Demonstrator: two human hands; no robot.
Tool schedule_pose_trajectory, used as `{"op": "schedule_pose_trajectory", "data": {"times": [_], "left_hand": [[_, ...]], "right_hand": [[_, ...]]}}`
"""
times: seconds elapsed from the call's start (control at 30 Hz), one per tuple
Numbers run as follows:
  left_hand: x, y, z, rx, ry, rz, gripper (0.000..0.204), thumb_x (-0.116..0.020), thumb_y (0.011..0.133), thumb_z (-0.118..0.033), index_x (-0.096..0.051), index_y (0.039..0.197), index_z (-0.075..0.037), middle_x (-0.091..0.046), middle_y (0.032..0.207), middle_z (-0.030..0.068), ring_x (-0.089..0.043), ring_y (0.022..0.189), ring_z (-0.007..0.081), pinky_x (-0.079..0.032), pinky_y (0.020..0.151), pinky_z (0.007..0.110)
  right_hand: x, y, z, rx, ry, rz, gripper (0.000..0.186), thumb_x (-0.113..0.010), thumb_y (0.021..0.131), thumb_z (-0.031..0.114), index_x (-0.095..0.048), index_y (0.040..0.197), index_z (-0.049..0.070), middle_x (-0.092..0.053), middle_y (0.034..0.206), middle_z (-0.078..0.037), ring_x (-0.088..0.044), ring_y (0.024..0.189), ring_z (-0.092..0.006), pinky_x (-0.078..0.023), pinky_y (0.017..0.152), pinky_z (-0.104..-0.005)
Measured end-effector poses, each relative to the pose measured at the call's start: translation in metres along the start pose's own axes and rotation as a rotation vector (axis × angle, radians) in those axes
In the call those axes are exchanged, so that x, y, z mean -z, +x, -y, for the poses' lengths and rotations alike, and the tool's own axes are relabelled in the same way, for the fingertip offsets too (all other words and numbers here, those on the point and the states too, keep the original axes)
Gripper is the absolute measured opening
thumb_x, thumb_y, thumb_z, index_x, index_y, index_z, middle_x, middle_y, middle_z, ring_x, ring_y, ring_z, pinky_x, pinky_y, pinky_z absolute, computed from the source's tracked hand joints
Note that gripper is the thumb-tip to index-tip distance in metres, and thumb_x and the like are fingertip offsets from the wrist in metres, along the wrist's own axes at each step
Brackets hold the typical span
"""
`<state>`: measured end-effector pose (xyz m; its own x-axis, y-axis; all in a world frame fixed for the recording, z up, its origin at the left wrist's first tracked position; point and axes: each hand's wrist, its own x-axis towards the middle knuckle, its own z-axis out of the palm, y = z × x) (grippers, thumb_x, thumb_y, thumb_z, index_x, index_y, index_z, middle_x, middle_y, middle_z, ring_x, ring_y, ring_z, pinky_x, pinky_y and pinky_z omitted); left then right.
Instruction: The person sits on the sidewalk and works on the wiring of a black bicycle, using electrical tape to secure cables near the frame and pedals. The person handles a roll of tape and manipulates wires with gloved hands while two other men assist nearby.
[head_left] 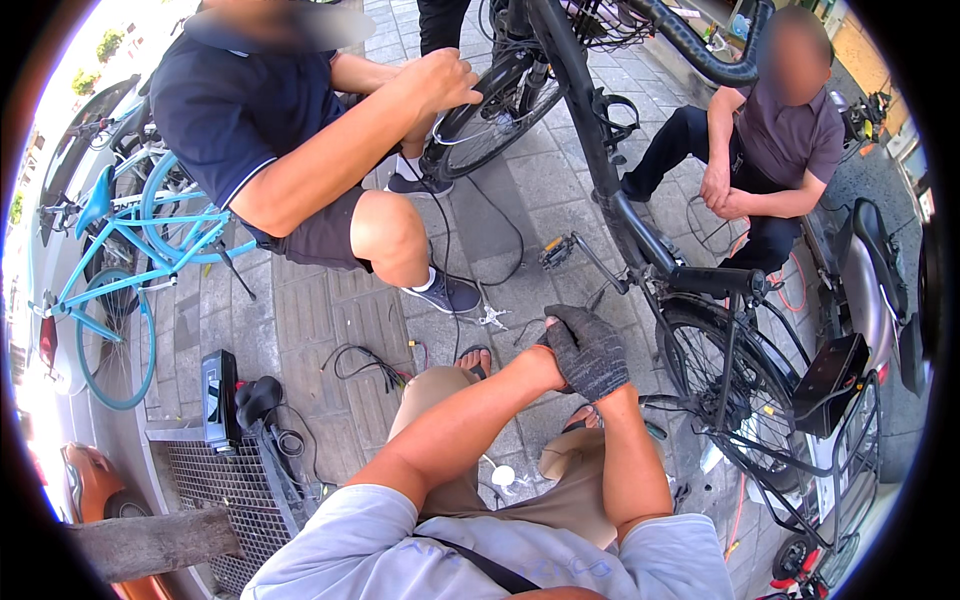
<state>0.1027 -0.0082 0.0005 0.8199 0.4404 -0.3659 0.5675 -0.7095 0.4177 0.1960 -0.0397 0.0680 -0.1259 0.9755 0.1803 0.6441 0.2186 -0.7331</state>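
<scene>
My right hand (590,352) wears a dark grey knit glove and is held out over the paving in front of my knees. My bare left hand (546,340) lies mostly hidden behind it, pinching the edge of the glove near the wrist, with only the thumb showing. Both hands hover just left of the rear wheel (722,392) of a black bicycle (600,150). Its pedal (556,250) sits a little beyond my hands. The gloved fingers curl down and their tips are hidden.
A seated person in a navy shirt (250,110) grips the black bicycle's front wheel (490,120). Another person (785,140) crouches at right beside a scooter (870,280). A light blue bicycle (130,260) stands left. Cables (370,365), a metal grate (220,480) and a black box (220,385) lie nearby.
</scene>
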Motion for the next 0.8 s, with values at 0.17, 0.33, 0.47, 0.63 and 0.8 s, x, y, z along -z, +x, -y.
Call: {"op": "schedule_pose_trajectory", "data": {"times": [0.17, 0.33, 0.47, 0.63, 0.8], "left_hand": [[0.0020, -0.0012, 0.0003, -0.008, 0.002, 0.003, 0.043, -0.054, 0.095, -0.031, -0.062, 0.134, -0.013, -0.058, 0.140, 0.0200, -0.051, 0.132, 0.0359, -0.037, 0.113, 0.047], [0.0007, -0.0006, -0.0006, -0.007, 0.002, 0.001, 0.044, -0.054, 0.096, -0.031, -0.062, 0.135, -0.013, -0.058, 0.140, 0.0200, -0.051, 0.132, 0.0358, -0.036, 0.114, 0.047], [0.0012, 0.0002, -0.0002, -0.008, 0.009, 0.003, 0.044, -0.054, 0.096, -0.031, -0.062, 0.135, -0.013, -0.058, 0.140, 0.0200, -0.050, 0.133, 0.0357, -0.036, 0.114, 0.046], [0.0016, 0.0008, -0.0004, -0.017, 0.012, 0.004, 0.044, -0.054, 0.096, -0.030, -0.061, 0.135, -0.013, -0.058, 0.141, 0.0200, -0.050, 0.133, 0.0355, -0.036, 0.114, 0.046], [0.0025, 0.0016, 0.0001, -0.020, 0.019, 0.003, 0.044, -0.054, 0.096, -0.030, -0.061, 0.136, -0.013, -0.057, 0.141, 0.0199, -0.050, 0.134, 0.0354, -0.036, 0.115, 0.046]], "right_hand": [[0.0006, 0.0007, 0.0012, 0.002, 0.006, 0.009, 0.026, -0.062, 0.098, 0.022, -0.071, 0.113, 0.002, -0.073, 0.105, -0.021, -0.071, 0.098, -0.0361, -0.054, 0.087, -0.0420], [0.0002, 0.0010, 0.0016, 0.003, -0.008, 0.013, 0.026, -0.062, 0.097, 0.022, -0.072, 0.113, 0.003, -0.073, 0.106, -0.021, -0.071, 0.099, -0.0361, -0.055, 0.087, -0.0423], [-0.0005, 0.0011, 0.0030, 0.000, -0.020, 0.014, 0.025, -0.063, 0.097, 0.021, -0.072, 0.112, 0.004, -0.073, 0.105, -0.020, -0.071, 0.098, -0.0361, -0.055, 0.086, -0.0427], [-0.0013, 0.0009, 0.0056, 0.002, 0.000, 0.002, 0.025, -0.062, 0.095, 0.020, -0.071, 0.110, 0.002, -0.071, 0.102, -0.023, -0.068, 0.096, -0.0400, -0.053, 0.087, -0.0466], [-0.0025, 0.0006, 0.0054, 0.016, 0.002, -0.007, 0.025, -0.062, 0.095, 0.020, -0.071, 0.110, 0.002, -0.071, 0.102, -0.023, -0.068, 0.096, -0.0402, -0.053, 0.087, -0.0469]]}}
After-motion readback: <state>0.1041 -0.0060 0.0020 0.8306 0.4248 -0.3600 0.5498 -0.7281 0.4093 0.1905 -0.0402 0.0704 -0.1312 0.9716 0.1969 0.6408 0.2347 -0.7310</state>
